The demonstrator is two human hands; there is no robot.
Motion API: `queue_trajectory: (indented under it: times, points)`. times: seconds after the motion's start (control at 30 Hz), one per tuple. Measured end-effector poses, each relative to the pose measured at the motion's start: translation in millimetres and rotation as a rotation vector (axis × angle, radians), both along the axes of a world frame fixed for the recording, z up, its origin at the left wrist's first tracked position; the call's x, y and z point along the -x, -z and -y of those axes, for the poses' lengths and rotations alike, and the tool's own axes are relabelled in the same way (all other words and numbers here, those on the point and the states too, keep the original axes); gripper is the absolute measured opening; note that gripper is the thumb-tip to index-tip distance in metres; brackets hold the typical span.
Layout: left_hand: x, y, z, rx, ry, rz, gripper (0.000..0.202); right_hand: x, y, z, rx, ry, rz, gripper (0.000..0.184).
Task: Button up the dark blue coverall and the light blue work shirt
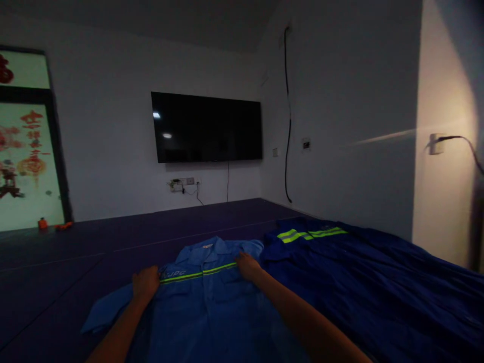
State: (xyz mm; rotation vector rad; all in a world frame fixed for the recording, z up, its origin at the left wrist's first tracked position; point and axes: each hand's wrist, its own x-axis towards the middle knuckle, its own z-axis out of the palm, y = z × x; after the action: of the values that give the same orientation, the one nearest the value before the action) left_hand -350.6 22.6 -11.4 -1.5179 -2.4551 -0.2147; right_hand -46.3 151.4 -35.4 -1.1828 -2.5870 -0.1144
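- We have both bare hands on the light blue shirt [206, 312], our left hand [145, 283] at one side of its chest and our right hand [247, 267] at the other, fingers bent; we cannot tell whether either pinches the cloth
- We see the shirt lying front up before us, collar pointing away, a thin yellow-green stripe across its chest between our hands
- Just beside it, to our right, we have a dark blue garment [370, 282] with a broader yellow-green band
- Beneath both we see a dark purple surface [151, 237]
- Farther off, we see a black television [207, 131] on the wall [106, 126], with sockets [185, 182] below it
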Motion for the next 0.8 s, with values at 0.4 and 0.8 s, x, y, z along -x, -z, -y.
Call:
queue_trajectory:
  times: [0.4, 0.8]
  points:
    - [14.3, 1.5, -11.8, -0.237, -0.050, -0.172, 0.038, 45.0, 7.0, -3.3, -0.003, 0.098, -0.093, 0.035]
    - [-106.3, 37.6, 12.2, -0.038, 0.150, 0.163, 0.058, 98.7, 0.2, 72.5, 0.193, -0.211, -0.277, 0.030]
